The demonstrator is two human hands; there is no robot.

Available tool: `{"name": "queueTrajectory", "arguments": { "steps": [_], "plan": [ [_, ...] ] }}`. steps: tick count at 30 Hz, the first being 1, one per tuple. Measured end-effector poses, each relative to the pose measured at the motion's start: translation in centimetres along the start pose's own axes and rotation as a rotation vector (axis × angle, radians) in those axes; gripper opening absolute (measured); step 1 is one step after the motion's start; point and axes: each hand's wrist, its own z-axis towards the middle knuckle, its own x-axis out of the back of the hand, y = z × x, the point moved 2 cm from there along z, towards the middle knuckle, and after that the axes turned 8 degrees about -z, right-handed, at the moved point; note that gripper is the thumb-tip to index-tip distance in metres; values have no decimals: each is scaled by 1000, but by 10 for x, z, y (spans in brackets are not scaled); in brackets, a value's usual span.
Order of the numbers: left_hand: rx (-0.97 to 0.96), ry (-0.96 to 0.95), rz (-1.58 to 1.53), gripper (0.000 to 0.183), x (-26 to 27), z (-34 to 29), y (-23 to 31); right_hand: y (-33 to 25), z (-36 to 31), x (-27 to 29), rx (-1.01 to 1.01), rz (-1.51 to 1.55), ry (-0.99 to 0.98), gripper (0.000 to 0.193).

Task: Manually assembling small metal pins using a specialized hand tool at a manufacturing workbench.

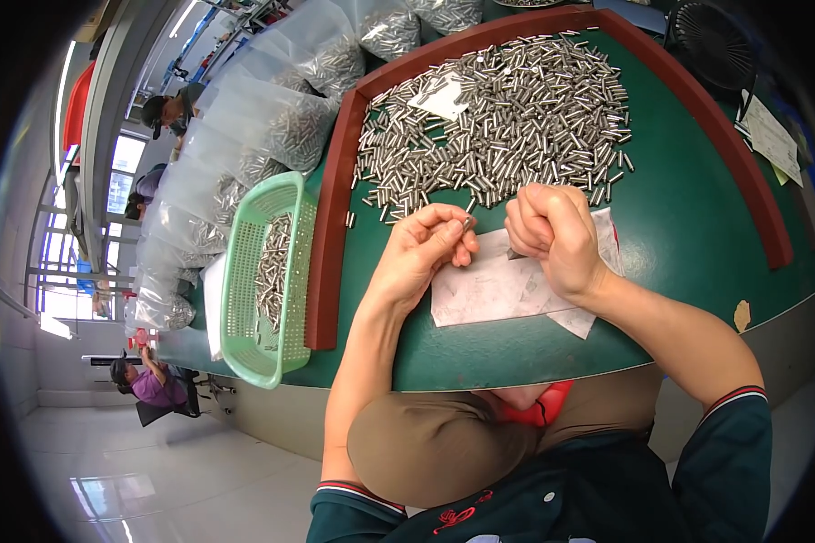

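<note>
A large spread of small metal pins covers the far part of the green table. My left hand is closed, with a small metal pin pinched between thumb and fingertips. To its right, my right hand is curled into a fist. A small dark bit shows under its fingers, and I cannot make out what it holds. Both hands are just above a smudged white sheet of paper, at the near edge of the pins.
A brown-red raised border frames the pins. Left of it stands a green plastic basket with more pins. Clear bags of metal parts line the far left. A black fan sits at the back right. Other people work at the left.
</note>
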Motion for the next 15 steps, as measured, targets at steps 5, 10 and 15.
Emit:
{"name": "queueTrajectory", "arguments": {
  "steps": [5,10,15],
  "plan": [
    [-157,37,706,10,-25,-11,-8,-14,4,6,59,61,66,38],
    [-402,2,1080,8,-38,-10,-14,-11,6,12,18,90,109,37],
    [-400,23,1140,12,-38,-10,-11,-9,3,12,-18,66,95,37]
  ]
}}
